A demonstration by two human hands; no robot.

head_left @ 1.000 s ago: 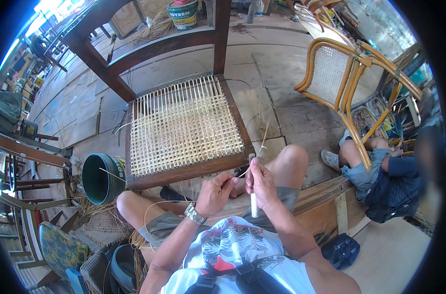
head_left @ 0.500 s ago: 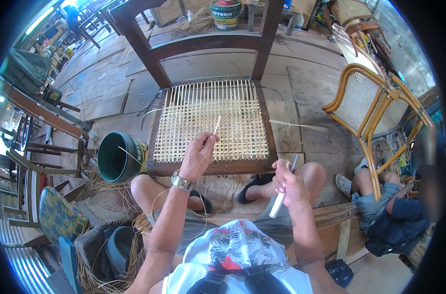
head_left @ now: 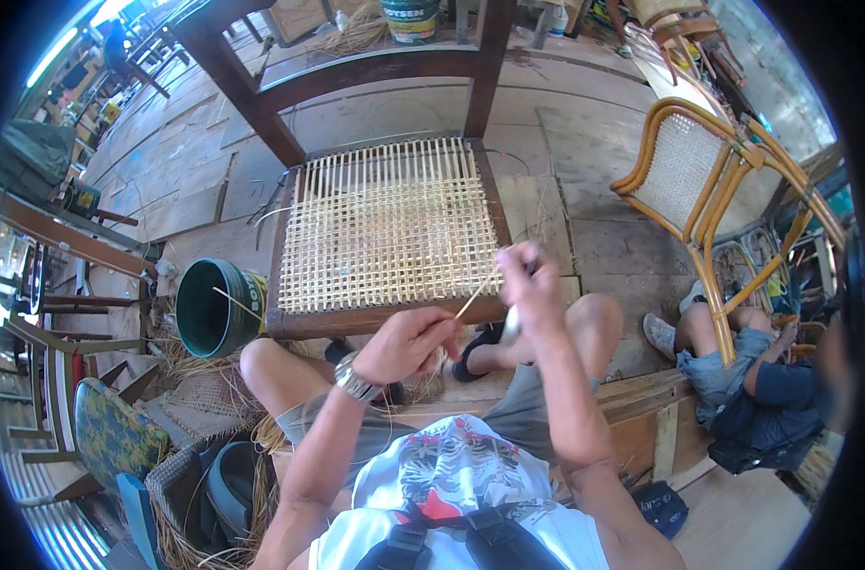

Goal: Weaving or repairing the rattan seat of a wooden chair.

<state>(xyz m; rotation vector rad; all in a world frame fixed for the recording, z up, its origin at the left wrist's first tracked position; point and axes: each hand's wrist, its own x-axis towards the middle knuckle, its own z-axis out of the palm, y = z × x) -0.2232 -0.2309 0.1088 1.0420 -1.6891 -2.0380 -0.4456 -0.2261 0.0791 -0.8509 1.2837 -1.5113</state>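
In front of me stands a dark wooden chair (head_left: 366,68) with a seat of pale woven cane (head_left: 385,233). Crossing strips fill most of the seat; toward the backrest only lengthwise strips show. My left hand (head_left: 409,347), with a metal watch on its wrist, pinches a thin cane strip (head_left: 478,298) just off the seat's front edge. The strip slants up to my right hand (head_left: 530,280), closed and blurred by motion near the seat's front right corner. Below its fingers a knife's white handle (head_left: 512,325) shows; the blade cannot be made out.
Left of the chair, a green bucket (head_left: 209,309) lies tilted, a strip sticking out. Cane scraps (head_left: 262,484) and a patterned cushion (head_left: 119,427) are at my lower left. To the right stand a rattan chair (head_left: 684,171) and a seated person (head_left: 765,399).
My left hand has dropped toward me, off the seat. The right hand, with the knife, has risen to the strip's far end. The view has shifted slightly.
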